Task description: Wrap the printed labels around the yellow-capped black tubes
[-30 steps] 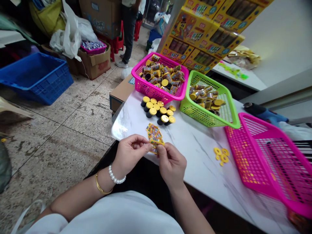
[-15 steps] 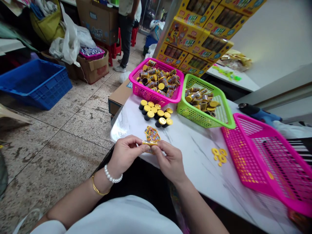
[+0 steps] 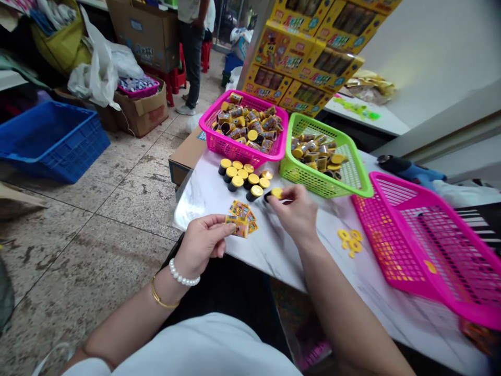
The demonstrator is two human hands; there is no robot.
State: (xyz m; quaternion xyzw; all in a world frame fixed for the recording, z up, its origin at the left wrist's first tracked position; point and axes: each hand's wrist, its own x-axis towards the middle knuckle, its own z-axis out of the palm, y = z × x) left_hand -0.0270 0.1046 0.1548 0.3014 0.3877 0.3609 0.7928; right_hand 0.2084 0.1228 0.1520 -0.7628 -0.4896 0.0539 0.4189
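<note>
My left hand pinches a yellow printed label sleeve between thumb and fingers, just above the table's near edge. Beneath and beyond it lie more of these printed sleeves in a small loose pile. To the right, my right hand has its fingers closed on a small black jar with a yellow lid, which leans over at the table surface. Several similar jars stand upright in a cluster to its left. My right fingertips are partly hidden behind the hand.
A pink basket and a green basket hold labelled jars at the back. Another pink basket stands at right, near yellow rings. Yellow boxes are stacked behind. A blue crate sits on the floor; a person stands beyond.
My right hand has let go of the sleeve and moved right and away from me to a jar. My left hand keeps the sleeve, which now shows its flat printed side.
</note>
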